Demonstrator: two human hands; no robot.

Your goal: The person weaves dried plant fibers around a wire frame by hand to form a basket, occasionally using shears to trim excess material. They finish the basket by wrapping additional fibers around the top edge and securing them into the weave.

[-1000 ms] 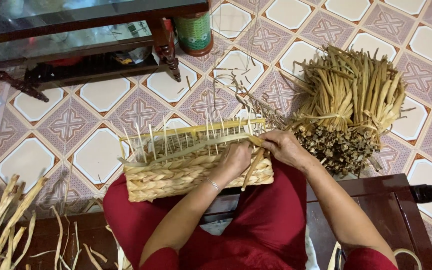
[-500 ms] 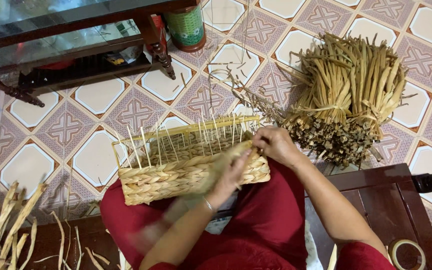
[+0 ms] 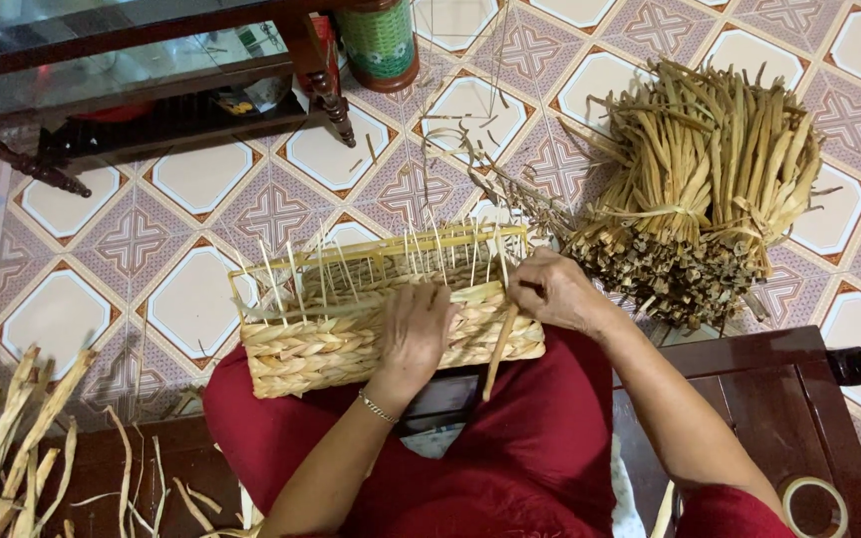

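A half-woven basket (image 3: 351, 329) rests on the lap above the patterned tile floor (image 3: 191, 299).

Both hands on a half-woven basket (image 3: 351, 344)

Left hand (image 3: 416, 334) presses its front wall; right hand (image 3: 555, 291) pinches a straw strand (image 3: 500, 349) at the rim.

A cylindrical container with a green, net-patterned label and a dark red-brown lid and base (image 3: 379, 42) stands on the tiled floor at the top of the view, just beside the carved leg of the dark wooden glass-topped table (image 3: 102, 60). Small packets, yellow and white-green, lie on the table's lower shelf, too blurred to describe. No signs or screens appear.
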